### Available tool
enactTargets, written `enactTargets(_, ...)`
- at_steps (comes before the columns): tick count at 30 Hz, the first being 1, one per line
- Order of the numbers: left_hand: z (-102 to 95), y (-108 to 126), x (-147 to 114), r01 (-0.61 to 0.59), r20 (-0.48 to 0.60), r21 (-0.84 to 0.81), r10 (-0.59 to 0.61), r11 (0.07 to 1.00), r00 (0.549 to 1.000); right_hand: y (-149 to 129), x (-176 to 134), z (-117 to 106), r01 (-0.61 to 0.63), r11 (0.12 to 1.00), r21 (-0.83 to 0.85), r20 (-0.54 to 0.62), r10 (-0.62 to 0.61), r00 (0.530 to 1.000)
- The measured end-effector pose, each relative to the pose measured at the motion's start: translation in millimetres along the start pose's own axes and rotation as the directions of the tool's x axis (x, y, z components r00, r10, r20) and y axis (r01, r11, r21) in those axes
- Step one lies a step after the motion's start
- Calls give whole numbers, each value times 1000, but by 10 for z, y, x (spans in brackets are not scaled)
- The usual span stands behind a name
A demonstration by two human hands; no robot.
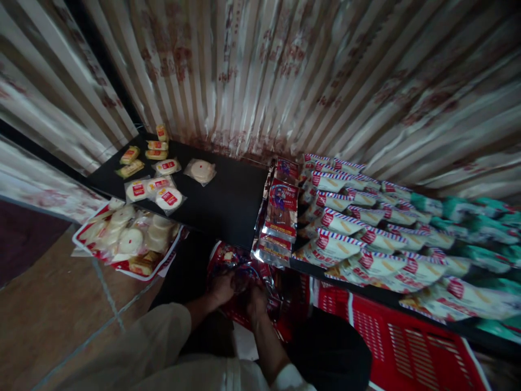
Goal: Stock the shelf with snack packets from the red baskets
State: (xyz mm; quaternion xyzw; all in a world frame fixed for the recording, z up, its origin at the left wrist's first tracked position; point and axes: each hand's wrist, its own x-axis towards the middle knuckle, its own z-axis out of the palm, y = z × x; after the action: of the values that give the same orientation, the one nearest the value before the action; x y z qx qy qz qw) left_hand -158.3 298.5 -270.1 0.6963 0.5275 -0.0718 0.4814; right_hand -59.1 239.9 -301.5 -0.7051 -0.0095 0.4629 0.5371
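My left hand (223,287) and my right hand (257,301) are close together, low over a red container of shiny dark red snack packets (226,256). Their fingers look curled in on a dark packet (241,283) between them, though dim light blurs the fingertips. Just beyond, at the edge of the black shelf (232,201), similar dark red packets (283,203) lie overlapped in a column. To their right stand several rows of white bags (340,244) with red and blue striped tops.
Green bags (488,255) fill the shelf's right end. Round wrapped snacks (169,198) and small yellow packs (130,155) lie at its left. A red-and-white tray (77,237) of round snacks sits lower left, a red basket (378,331) below right. A pleated curtain (252,70) hangs behind.
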Motion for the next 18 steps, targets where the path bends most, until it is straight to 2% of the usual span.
enactTargets(3,-50,29,-21,31,-51,-84,-35,996,998,-72,-83,-54,-128,989,72,2,129,992)
enactTargets(6,-66,31,-25,48,-46,-192,-58,980,997,-181,-190,-118,-182,976,122,36,179,983)
enactTargets(11,-98,-7,-109,8,-26,-347,-19,938,999,-423,-402,-182,-175,971,166,95,161,982)
enactTargets(13,-129,-31,-180,-36,-47,-451,17,892,999,-519,-486,-179,-152,976,157,123,133,983)
enactTargets(16,-181,-68,-306,-160,-163,-591,77,790,984,-631,-602,-135,-124,982,139,168,100,981)
enactTargets(18,-212,-87,-404,-224,-251,-581,90,782,964,-678,-670,-83,-98,985,143,185,71,980)
